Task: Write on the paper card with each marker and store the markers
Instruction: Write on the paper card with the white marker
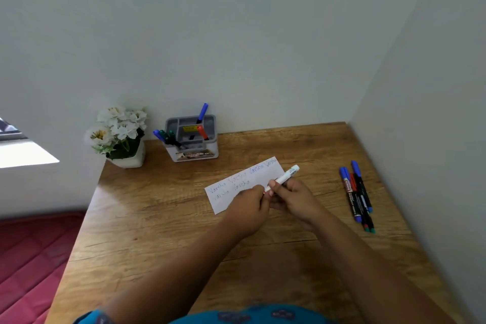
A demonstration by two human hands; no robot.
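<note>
Head view: both hands meet over the paper card (244, 184) mid-desk (157, 218). Right hand (294, 198) grips white marker (285, 177); left hand (248, 208) pinches its near end. Loose markers (357, 194) lie near right edge; organizer (193, 139) at back edge.

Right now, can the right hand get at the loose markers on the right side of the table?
Probably yes: bare wooden table lies between the right hand and the loose markers. But that hand grips the white marker, so it is not free.
</note>
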